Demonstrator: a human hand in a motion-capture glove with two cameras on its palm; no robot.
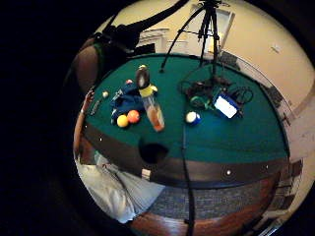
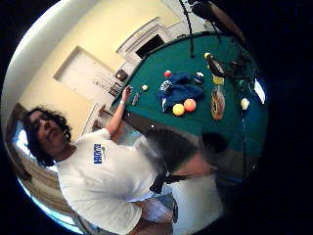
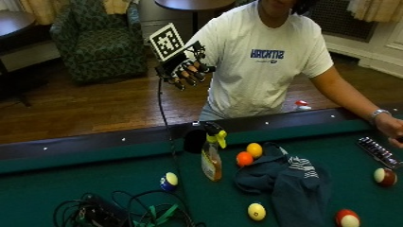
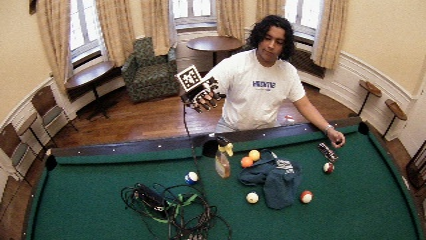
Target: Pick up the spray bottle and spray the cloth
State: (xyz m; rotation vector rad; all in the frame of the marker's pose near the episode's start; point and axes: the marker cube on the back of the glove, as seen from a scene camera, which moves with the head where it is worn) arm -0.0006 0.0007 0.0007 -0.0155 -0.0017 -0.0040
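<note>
A clear spray bottle (image 3: 211, 158) with amber liquid, a yellow collar and a black trigger head stands upright on the green pool table (image 3: 75, 179), near the side pocket. A crumpled dark blue cloth (image 3: 286, 177) lies just beyond it on the felt. My gloved right hand (image 3: 184, 71) is raised high above the table's rail, well apart from the bottle, fingers loosely curled and holding nothing. Both palm views look down on the spray bottle (image 1: 150, 105) (image 2: 216, 95) and the cloth (image 1: 129, 98) (image 2: 178, 90) from far off.
Orange and yellow balls (image 3: 249, 154) sit between bottle and cloth; other balls (image 3: 169, 181) (image 3: 256, 211) lie scattered. A tangle of cables and a device (image 3: 119, 213) covers the felt near the bottle. The person's bare hand (image 3: 389, 126) rests on the far rail by a black remote (image 3: 380, 151).
</note>
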